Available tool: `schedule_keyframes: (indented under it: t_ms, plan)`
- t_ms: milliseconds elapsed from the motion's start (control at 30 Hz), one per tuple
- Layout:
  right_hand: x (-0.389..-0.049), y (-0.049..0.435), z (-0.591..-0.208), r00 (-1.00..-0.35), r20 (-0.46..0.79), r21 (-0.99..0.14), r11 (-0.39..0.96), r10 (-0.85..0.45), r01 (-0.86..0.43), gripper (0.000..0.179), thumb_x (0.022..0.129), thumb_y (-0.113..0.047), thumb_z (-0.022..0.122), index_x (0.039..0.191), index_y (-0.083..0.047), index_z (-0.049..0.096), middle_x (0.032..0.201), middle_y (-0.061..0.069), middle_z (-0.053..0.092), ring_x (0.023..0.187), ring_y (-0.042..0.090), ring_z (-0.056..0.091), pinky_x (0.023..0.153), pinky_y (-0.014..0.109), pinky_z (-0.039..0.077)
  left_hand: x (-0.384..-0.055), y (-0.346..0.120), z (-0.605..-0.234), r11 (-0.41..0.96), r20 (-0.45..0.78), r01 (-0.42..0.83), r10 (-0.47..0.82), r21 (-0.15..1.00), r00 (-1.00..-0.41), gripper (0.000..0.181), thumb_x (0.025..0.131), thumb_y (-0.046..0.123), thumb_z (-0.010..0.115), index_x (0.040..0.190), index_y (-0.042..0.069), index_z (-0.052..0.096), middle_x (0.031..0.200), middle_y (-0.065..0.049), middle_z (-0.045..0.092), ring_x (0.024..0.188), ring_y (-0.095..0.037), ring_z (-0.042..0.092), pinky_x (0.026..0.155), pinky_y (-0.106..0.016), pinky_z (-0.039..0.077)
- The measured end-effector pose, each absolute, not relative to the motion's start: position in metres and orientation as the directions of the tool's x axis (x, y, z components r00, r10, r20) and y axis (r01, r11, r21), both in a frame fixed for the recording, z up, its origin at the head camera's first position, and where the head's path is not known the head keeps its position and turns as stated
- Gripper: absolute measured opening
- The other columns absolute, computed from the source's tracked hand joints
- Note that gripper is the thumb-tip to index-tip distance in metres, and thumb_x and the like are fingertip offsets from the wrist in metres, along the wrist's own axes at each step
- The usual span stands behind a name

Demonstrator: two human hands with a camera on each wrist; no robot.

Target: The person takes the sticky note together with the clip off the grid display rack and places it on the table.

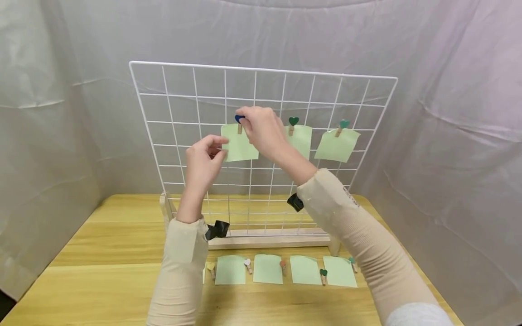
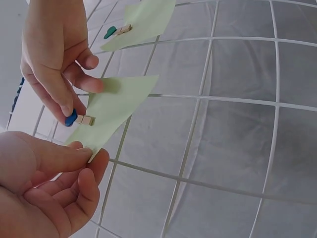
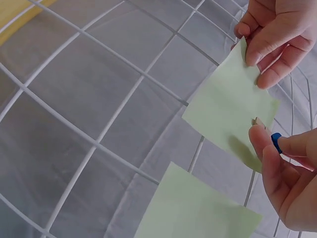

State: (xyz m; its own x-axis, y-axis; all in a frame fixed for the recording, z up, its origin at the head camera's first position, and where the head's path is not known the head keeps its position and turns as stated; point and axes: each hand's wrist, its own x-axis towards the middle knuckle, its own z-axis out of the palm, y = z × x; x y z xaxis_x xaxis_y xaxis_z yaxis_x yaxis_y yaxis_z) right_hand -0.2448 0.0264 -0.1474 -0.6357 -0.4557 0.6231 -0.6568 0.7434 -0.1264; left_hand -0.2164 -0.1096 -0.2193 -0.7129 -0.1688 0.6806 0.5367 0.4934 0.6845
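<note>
A green paper note [image 1: 240, 147] lies against the white wire grid [image 1: 240, 183], left of two other notes. At its top edge is a small wooden clothespin [image 2: 85, 120] with a blue heart [image 2: 71, 117]. My right hand [image 1: 265, 131] pinches this clothespin between thumb and fingers. On the note's left edge, my left hand [image 1: 204, 158] pinches the paper between thumb and forefinger, as the left wrist view shows. Part of the clothespin is hidden behind the right fingers in the right wrist view.
Farther right hang two green notes, one under a dark green heart clothespin [image 1: 293, 121], another under a teal one [image 1: 344, 123]. On the wooden table [image 1: 102, 271], several notes and heart clothespins lie in a row before the grid's wooden base [image 1: 269, 242]. Grey cloth [image 1: 98, 40] surrounds the table.
</note>
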Motion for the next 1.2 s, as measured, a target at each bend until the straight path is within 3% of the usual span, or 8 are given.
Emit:
schedule_keyframes:
  t_ms: [200, 533, 900, 1200]
  plan:
    - [-0.2448, 0.0271, -0.1469, -0.623, 0.636, -0.125, 0.736, -0.455, -0.665, 0.021, 0.090, -0.010, 0.053, 0.106, -0.007, 0.065, 0.102, 0.006, 0.064, 0.070, 0.016, 0.059, 0.052, 0.026, 0.042, -0.2157, -0.1085, -0.2207, 0.482, 0.665, 0.527, -0.169, 0.700, -0.728, 0.016, 0.078, -0.008, 0.060, 0.093, -0.004, 0.064, 0.082, -0.017, 0.064, 0.067, -0.023, 0.058, 0.059, -0.023, 0.044]
    - [-0.2451, 0.0268, -0.1502, -0.549, 0.705, -0.145, 0.667, -0.448, -0.731, 0.016, 0.086, -0.004, 0.058, 0.098, -0.002, 0.067, 0.094, 0.009, 0.065, 0.082, 0.019, 0.060, 0.070, 0.025, 0.047, -0.2165, -0.1082, -0.2213, 0.490, 0.672, 0.530, -0.169, 0.692, -0.721, 0.015, 0.078, -0.008, 0.060, 0.092, -0.004, 0.064, 0.081, -0.017, 0.064, 0.065, -0.022, 0.056, 0.058, -0.022, 0.042]
    - [-0.2450, 0.0242, -0.1528, -0.561, 0.722, -0.207, 0.648, -0.405, -0.733, 0.015, 0.085, 0.003, 0.055, 0.095, 0.000, 0.066, 0.091, 0.011, 0.061, 0.083, 0.021, 0.059, 0.070, 0.024, 0.046, -0.2179, -0.1092, -0.2222, 0.477, 0.700, 0.561, -0.180, 0.676, -0.691, 0.013, 0.077, -0.010, 0.061, 0.088, -0.005, 0.065, 0.082, -0.017, 0.065, 0.065, -0.021, 0.057, 0.055, -0.015, 0.039]
    - [-0.2416, 0.0219, -0.1560, -0.578, 0.727, -0.181, 0.709, -0.371, -0.682, 0.015, 0.085, 0.004, 0.054, 0.094, -0.002, 0.064, 0.093, 0.008, 0.059, 0.086, 0.021, 0.058, 0.065, 0.028, 0.046, -0.2183, -0.1097, -0.2229, 0.468, 0.691, 0.553, -0.191, 0.689, -0.697, 0.013, 0.077, -0.010, 0.060, 0.088, -0.005, 0.065, 0.081, -0.018, 0.064, 0.065, -0.021, 0.057, 0.055, -0.014, 0.039]
